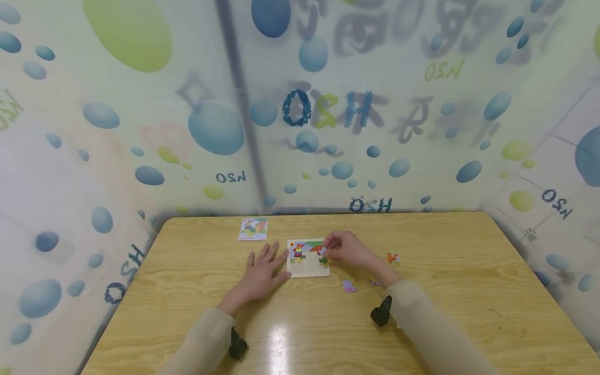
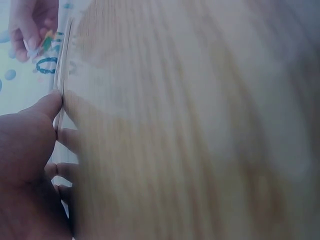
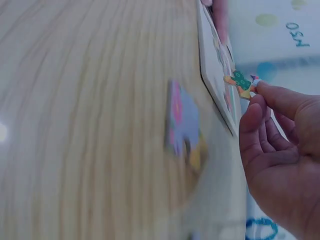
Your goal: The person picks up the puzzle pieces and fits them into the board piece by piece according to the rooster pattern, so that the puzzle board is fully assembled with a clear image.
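A jigsaw puzzle board (image 1: 307, 269) with a pale frame lies on the table, its upper part filled with coloured pieces and its lower part bare. Thumb and fingers of my right hand (image 1: 349, 250) pinch a green and orange puzzle piece (image 3: 242, 83) over the board's right side. My left hand (image 1: 260, 278) lies spread on the table, with thumb and index fingertip at the board's left edge. In the right wrist view, a purple puzzle piece (image 3: 183, 117) rests on the table near the board.
Loose pieces lie to the right: a purple one (image 1: 349, 286), an orange one (image 1: 392, 258) and one partly hidden by the right wrist (image 1: 382, 273). A picture card (image 1: 253, 229) sits behind the left hand. Patterned walls (image 1: 309, 172) enclose the wooden table (image 1: 445, 260).
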Available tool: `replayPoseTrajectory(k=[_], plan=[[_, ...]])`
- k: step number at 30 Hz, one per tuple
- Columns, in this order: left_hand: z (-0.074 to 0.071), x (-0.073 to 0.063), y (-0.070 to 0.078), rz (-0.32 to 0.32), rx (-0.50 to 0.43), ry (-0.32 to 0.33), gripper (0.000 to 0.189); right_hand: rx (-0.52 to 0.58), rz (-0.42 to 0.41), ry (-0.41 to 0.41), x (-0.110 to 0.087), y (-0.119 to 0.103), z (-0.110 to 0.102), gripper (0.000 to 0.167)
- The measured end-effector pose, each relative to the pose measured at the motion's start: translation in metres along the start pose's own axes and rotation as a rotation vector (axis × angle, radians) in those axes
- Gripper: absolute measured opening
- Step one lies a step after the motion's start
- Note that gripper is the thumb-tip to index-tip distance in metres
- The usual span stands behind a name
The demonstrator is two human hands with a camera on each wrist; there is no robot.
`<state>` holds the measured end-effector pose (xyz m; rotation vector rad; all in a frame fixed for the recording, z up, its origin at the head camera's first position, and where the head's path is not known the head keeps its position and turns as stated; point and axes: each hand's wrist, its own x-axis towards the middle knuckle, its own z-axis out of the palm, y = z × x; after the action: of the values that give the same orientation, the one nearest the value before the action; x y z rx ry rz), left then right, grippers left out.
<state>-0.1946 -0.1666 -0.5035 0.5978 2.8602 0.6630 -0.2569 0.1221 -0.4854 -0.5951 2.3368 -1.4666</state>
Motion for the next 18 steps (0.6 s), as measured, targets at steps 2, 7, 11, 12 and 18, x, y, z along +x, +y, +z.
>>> replayPoseTrajectory(k=[2,7,11,12,18], plan=[[0.000,0.000,0.000,0.000,-0.001,0.002,0.062,-0.015,0.006,0.014,0.005,-0.003,0.009,0.011],[0.001,0.000,-0.001,0.001,-0.008,0.012,0.063,-0.023,0.046,0.056,0.016,-0.009,0.026,0.011],[0.002,-0.001,-0.003,0.007,-0.014,0.027,0.063,-0.003,0.065,0.091,0.021,-0.010,0.035,0.011],[0.003,-0.001,-0.003,0.007,-0.013,0.027,0.062,-0.002,0.067,0.101,0.022,-0.010,0.037,0.011],[0.002,0.000,-0.002,0.001,-0.005,0.016,0.062,-0.028,0.089,0.158,0.026,-0.007,0.044,0.011]])
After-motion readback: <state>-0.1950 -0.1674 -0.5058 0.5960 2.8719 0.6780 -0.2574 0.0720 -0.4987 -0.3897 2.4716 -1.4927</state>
